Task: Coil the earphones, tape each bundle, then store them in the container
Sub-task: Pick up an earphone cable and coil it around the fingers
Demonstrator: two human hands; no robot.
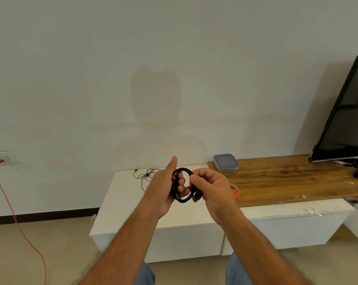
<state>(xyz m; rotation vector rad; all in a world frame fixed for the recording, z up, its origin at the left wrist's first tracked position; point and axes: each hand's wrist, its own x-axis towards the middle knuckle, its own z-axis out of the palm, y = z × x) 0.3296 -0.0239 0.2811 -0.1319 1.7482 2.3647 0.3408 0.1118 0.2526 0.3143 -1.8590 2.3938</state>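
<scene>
a person's two hands coil a black earphone cable above a low white cabinet (120,204), the landmark for all positions given here. the left hand (163,190) grips the coiled black earphones (183,185), with the loops wrapped round its curled fingers and the thumb pointing up; the coil is held in the air above the cabinet's top, touching nothing else. the right hand (211,190), just beside the left, is closed with fingertips pinching the coil's near side; a small plug or earpiece end (196,198) hangs at the bottom of the loop, its kind too small to tell. a second, loose earphone set (145,176) lies uncoiled on the cabinet's top toward the wall. a lidded grey container (226,163) sits on the wooden board (287,177) that overlaps the cabinet's right part, well apart from the hands. orange-handled scissors (236,193) and a clear tape roll (232,185), partly hidden behind the right hand, lie at the board's near edge. a dark screen (346,112) leans at the far right.

risk, as judged: the coil is untaped, so freeing either hand to reach the tape could let the springy loops slip off the fingers and unwind. the container lid is on, which will call for a spare hand.
</scene>
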